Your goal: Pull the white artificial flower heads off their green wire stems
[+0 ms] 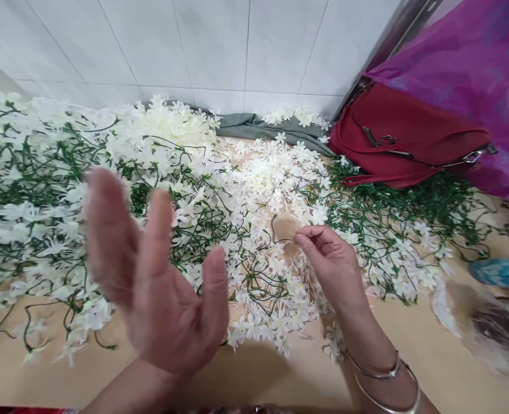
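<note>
My left hand (164, 287) is raised over the table with its fingers spread, palm turned up and inward; it holds nothing and its fingertips are a little blurred. Between thumb and forefinger, my right hand (327, 259) pinches the end of a thin dark green stem (275, 234), which curves out to the left. Below and around both hands lie loose white artificial flower heads (276, 172) and pale thin stamens. A large heap of white flowers on green stems (34, 218) spreads to the left. More green stems (422, 201) are piled to the right.
A red handbag (409, 132) rests at the back right, in front of a purple plastic bag (474, 75). Grey cloth (276, 132) lies along the tiled wall (220, 46). At the right edge are a blue patterned object (502, 271) and clear plastic wrapping (504, 333).
</note>
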Demonstrator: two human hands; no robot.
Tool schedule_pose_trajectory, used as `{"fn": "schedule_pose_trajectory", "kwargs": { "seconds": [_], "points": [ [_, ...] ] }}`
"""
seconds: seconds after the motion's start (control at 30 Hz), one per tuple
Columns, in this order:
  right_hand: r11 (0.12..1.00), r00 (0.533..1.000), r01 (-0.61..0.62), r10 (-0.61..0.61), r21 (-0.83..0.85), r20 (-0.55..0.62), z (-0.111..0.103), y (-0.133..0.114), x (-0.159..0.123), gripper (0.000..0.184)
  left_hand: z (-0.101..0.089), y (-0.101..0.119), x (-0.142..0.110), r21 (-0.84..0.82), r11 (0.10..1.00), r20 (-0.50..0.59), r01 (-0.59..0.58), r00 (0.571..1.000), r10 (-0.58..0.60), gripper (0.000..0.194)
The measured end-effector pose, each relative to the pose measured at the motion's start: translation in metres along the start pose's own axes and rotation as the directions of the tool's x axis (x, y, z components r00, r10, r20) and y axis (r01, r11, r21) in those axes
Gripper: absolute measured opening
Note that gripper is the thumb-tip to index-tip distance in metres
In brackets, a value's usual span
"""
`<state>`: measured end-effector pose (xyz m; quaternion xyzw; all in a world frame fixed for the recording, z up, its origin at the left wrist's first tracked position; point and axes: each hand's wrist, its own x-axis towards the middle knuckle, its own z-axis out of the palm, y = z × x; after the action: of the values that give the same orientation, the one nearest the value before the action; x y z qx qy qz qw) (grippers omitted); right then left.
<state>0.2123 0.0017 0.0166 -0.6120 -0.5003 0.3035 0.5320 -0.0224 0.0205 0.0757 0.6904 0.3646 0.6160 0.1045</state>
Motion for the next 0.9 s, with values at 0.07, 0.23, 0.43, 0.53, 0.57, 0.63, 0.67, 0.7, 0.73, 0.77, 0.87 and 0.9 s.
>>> {"fn": "schedule_pose_trajectory", "kwargs": {
  "seconds": [0.07,0.23,0.43,0.53,0.57,0.63,0.67,0.7,0.73,0.77,0.87,0.9],
  "points": [
    [0.964,0.992,0.128,-0.119,-0.234,0.050,0.002,0.006,0.002,0.010,0.015,0.006,-0.007,0.036,0.988,0.071,-0.149,0.987,0.147,0.070],
    [0.803,0.949,0.303,-0.300,-0.513,0.092,0.001,0.015,0.004,0.012,0.045,0.013,-0.027,-0.119,0.990,0.316,0.077,0.948,-0.035,0.034],
    [0.863,0.915,0.404,-0.377,-0.302,0.145,0.003,-0.009,-0.005,0.012,0.057,-0.003,-0.040,-0.142,0.909,0.461,0.393,0.838,-0.291,0.027],
    [0.883,0.882,0.431,-0.370,-0.186,0.291,0.009,-0.017,-0.011,0.013,0.056,-0.007,-0.036,-0.125,0.942,0.418,0.310,0.878,-0.234,0.020],
    [0.891,0.884,0.418,-0.353,-0.180,0.306,0.010,-0.018,-0.013,0.013,0.055,-0.007,-0.035,-0.117,0.953,0.401,0.278,0.891,-0.210,0.018],
    [0.911,0.899,0.367,-0.295,-0.187,0.324,0.011,-0.017,-0.014,0.012,0.054,-0.007,-0.034,-0.122,0.953,0.377,0.276,0.901,-0.213,0.015],
    [0.923,0.908,0.333,-0.258,-0.193,0.331,0.010,-0.016,-0.014,0.012,0.053,-0.006,-0.033,-0.147,0.935,0.363,0.324,0.897,-0.254,0.013],
    [0.936,0.917,0.293,-0.218,-0.193,0.335,0.009,-0.015,-0.014,0.011,0.052,-0.005,-0.033,-0.189,0.901,0.344,0.391,0.886,-0.312,0.011],
    [0.952,0.931,0.245,-0.179,-0.182,0.319,0.008,-0.013,-0.013,0.010,0.051,-0.004,-0.032,-0.243,0.854,0.328,0.460,0.867,-0.374,0.010],
    [0.971,0.949,0.184,-0.136,-0.152,0.283,0.006,-0.012,-0.012,0.008,0.051,-0.003,-0.031,-0.300,0.798,0.319,0.523,0.843,-0.433,0.011],
    [0.999,0.993,-0.017,0.013,0.030,0.119,0.002,-0.011,-0.007,0.014,0.050,0.000,-0.028,-0.401,0.654,0.391,0.642,0.765,-0.511,0.019],
    [0.994,0.996,-0.057,0.050,0.092,0.078,0.000,-0.011,-0.005,0.018,0.050,0.001,-0.028,-0.407,0.617,0.437,0.674,0.737,-0.516,0.021]
  ]
}}
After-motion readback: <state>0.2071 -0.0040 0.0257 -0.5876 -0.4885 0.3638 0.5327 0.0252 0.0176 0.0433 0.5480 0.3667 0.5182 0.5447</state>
